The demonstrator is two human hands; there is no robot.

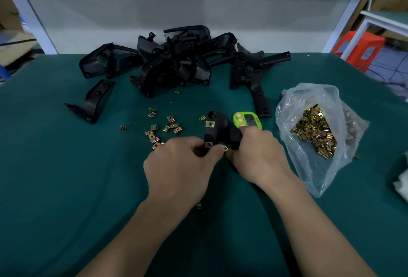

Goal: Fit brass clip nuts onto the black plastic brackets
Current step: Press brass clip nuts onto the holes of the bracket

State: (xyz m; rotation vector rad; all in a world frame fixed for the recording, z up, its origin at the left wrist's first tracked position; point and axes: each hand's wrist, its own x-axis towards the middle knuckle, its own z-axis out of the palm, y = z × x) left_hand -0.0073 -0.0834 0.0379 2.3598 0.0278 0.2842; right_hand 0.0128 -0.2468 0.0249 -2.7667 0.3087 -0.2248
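Note:
A black plastic bracket point(220, 129) stands between my hands at the table's middle. Two brass clip nuts sit on it, one higher point(210, 123) and one lower point(208, 144). My right hand point(258, 155) grips the bracket's right side. My left hand point(183, 164) pinches a third brass clip nut point(226, 148) against the bracket's lower edge with thumb and fingers. Several loose clip nuts point(163, 128) lie on the green mat to the left of the bracket.
A heap of black brackets point(176, 60) fills the back of the mat, with one apart at the left point(92, 102). A clear bag of clip nuts point(315, 130) lies right. A green timer point(247, 119) sits behind my right hand. One nut point(198, 206) lies under my left wrist.

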